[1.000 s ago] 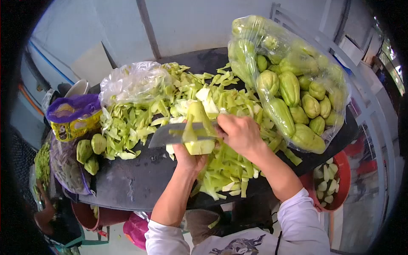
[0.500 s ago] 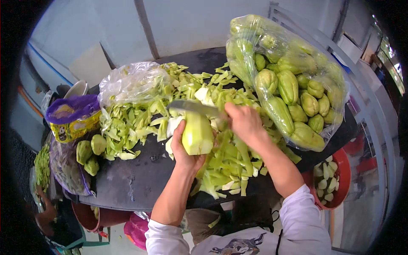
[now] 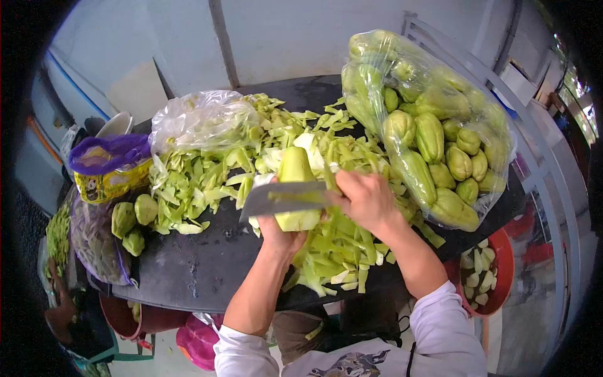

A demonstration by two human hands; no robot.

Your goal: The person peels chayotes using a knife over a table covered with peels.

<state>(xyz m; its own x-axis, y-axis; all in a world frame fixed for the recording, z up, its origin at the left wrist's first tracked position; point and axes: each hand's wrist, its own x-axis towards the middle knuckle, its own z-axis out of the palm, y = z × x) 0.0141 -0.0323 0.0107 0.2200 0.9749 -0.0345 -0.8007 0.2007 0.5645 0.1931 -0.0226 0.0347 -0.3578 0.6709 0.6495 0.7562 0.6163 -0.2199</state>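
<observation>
sitting between left fingers (image 3: 269, 224), chayote (image 3: 295, 168), right fingers (image 3: 359, 190) holding knife (image 3: 284, 200) across it

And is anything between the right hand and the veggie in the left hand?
Yes, the knife: the right hand holds it, and it crosses in front of the vegetable in this view. Nothing visible separates the left hand from the vegetable.

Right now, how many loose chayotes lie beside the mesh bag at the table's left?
3: left chayote, right chayote and lower chayote, clustered just right of the mesh bag. Others may be hidden.
</observation>
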